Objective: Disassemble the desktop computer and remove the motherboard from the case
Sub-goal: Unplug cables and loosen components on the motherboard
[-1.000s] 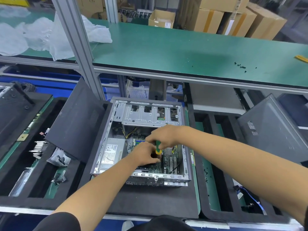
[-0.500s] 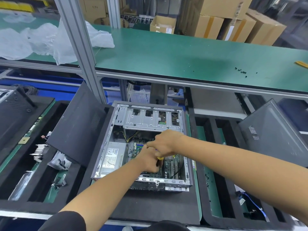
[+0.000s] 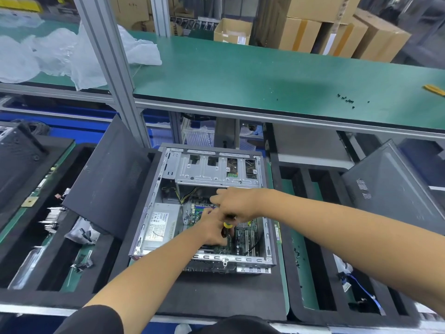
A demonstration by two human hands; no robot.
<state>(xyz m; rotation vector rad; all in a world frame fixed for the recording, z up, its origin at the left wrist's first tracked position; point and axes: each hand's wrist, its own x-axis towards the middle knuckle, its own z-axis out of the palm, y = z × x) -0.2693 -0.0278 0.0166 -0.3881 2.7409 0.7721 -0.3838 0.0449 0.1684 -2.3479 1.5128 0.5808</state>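
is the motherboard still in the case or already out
Still in. The green motherboard lies flat on the floor of the open case, and both hands, left hand and right hand, work over it with a screwdriver.

Both arms reach forward, left grip (image 3: 214,231) and right grip (image 3: 234,204) touching (fingers curled).

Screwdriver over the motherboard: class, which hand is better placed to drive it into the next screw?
Right, probably. The right hand grips the screwdriver from above over the motherboard; the left hand sits lower beside the shaft, seemingly steadying it.
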